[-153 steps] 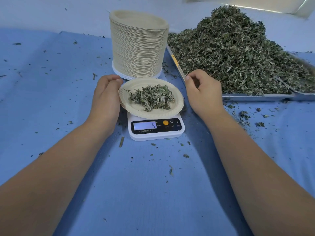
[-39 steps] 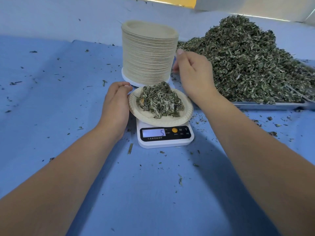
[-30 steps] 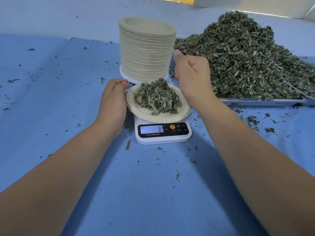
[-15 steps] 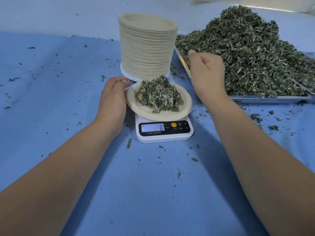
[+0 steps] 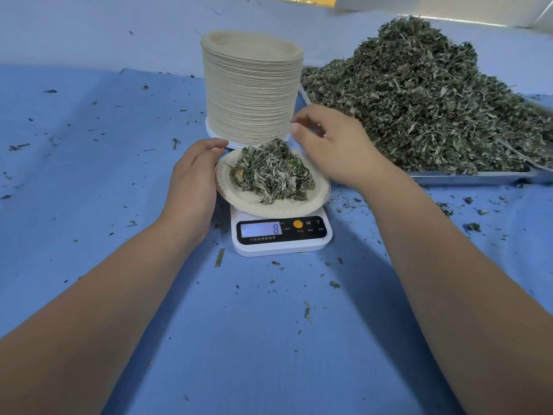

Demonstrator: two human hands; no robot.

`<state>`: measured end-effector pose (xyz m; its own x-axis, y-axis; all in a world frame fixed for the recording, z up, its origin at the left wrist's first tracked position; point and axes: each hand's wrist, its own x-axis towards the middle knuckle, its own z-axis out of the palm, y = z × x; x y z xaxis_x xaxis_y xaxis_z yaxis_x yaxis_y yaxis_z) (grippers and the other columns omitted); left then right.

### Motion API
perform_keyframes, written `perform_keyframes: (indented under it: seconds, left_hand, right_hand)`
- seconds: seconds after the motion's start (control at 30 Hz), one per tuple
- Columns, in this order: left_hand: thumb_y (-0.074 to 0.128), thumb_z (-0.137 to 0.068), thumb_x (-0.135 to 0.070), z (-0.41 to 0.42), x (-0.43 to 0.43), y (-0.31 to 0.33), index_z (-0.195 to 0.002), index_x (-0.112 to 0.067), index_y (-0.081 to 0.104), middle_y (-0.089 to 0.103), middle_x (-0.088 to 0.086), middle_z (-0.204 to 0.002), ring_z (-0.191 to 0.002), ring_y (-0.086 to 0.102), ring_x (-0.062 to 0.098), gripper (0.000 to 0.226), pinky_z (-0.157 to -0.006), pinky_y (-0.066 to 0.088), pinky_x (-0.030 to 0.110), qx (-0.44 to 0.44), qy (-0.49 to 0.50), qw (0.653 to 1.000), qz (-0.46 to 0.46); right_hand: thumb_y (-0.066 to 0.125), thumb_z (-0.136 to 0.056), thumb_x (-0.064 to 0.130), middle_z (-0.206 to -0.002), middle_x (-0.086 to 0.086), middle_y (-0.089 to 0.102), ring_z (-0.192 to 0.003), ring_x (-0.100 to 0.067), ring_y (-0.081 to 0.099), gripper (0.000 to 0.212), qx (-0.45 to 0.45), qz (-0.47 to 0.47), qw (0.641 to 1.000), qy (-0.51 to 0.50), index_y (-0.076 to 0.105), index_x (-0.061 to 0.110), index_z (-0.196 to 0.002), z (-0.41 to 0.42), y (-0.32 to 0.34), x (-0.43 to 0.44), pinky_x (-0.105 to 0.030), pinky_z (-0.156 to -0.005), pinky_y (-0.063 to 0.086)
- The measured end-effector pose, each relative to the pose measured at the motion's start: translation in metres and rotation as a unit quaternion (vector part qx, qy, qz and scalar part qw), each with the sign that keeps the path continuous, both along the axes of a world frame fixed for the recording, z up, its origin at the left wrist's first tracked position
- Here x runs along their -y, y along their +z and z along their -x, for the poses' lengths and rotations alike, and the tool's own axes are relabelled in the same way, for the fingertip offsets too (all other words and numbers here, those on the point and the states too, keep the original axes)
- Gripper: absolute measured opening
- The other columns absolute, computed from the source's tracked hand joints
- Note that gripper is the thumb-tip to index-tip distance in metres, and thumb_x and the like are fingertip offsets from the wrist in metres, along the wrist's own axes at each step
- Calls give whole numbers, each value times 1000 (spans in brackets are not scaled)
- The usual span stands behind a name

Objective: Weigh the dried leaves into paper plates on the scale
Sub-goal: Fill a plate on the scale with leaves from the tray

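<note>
Blue cloth [image 5: 89, 181], leaf crumbs scattered over it. Left hand [image 5: 191, 187] rests on the cloth, fingers relaxed and lying against the left rim of the paper plate [image 5: 269, 208], not gripping. Plate sits on the white scale [image 5: 281, 245]; display reads 8. Dried leaves [image 5: 270, 175] mounded on the plate. Tall stack of plates [image 5: 251, 91] just behind. Right hand [image 5: 332, 148] hovers over the plate's far right edge, fingers loosely bent, nothing visible between them. Hands apart, either side of the plate. Large leaf heap [image 5: 425, 97] on a metal tray [image 5: 466, 178] at right.
</note>
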<state>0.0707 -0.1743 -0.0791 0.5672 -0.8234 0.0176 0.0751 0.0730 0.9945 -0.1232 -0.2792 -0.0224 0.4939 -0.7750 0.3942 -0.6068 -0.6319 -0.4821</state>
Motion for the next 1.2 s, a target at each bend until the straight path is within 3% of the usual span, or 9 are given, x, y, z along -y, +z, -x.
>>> perform_keyframes:
  seconds: [0.13,0.23,0.3,0.47,0.77,0.87,0.97,1.1,1.2]
  left_hand:
    - [53,-87,-29,2,-1,2,-95,-35,75,74,-6,-113,-115,67,26,24,-105,52,51,3,7,1000,-4]
    - [52,-80,-35,3,-1,3,-100,-29,72,72,1,-118,-117,65,29,28,-107,50,56,7,9,1000,-9]
    - [53,-79,-37,3,-1,3,-101,-28,71,71,1,-118,-116,66,27,31,-106,50,57,5,11,1000,-12]
    - [53,-77,-39,4,-2,4,-96,-33,70,71,-4,-118,-116,65,26,27,-105,49,54,-3,16,1000,-15]
    - [56,-79,-40,3,-1,1,-95,-38,69,71,-5,-116,-111,66,19,21,-100,51,49,16,0,1000,-12]
    - [56,-78,-33,2,-1,-1,-100,-38,68,70,-11,-121,-115,64,9,26,-102,51,40,20,-15,1000,-9]
    - [55,-72,-26,2,-3,-2,-105,-36,66,69,-13,-122,-100,64,-10,36,-85,47,22,21,-29,999,0]
    - [54,-68,-21,5,-4,-3,-108,-37,63,67,-15,-123,-97,62,-14,44,-78,46,17,40,-34,999,2]
    - [52,-72,-19,7,-3,-5,-111,-35,62,67,-17,-122,-91,62,-18,44,-69,46,8,61,-30,998,4]
  right_hand:
    - [41,-97,67,-117,8,62,-105,-12,56,52,-120,-12,992,44,55,36,-137,-20,9,-7,-34,-88,45]
    - [43,-98,65,-115,9,64,-103,-12,55,49,-170,-27,983,57,61,33,-131,-33,13,-10,-34,-88,46]
    - [52,-100,52,-111,7,68,-101,-13,59,35,-180,-17,981,66,69,27,-117,-38,15,-11,-34,-89,50]
    - [67,-93,24,-94,10,72,-93,-8,63,10,-125,-1,990,61,77,24,-95,-39,21,-12,-24,-84,50]
    - [67,-93,16,-82,17,65,-75,3,58,11,-9,2,999,38,76,21,-96,-26,29,-18,-15,-73,48]
    - [68,-91,17,-81,19,67,-73,6,58,11,73,34,997,12,77,21,-96,-16,32,-14,-14,-77,50]
    - [63,-93,19,-81,21,66,-74,4,59,14,135,90,983,-88,75,23,-98,7,27,-3,-19,-78,52]
    - [53,-100,25,-102,1,72,-92,-19,64,24,12,47,980,-195,72,18,-113,43,4,9,-36,-91,52]
    - [48,-102,31,-93,-1,71,-96,-29,61,27,-78,53,973,-210,71,23,-112,46,-8,2,-43,-92,48]
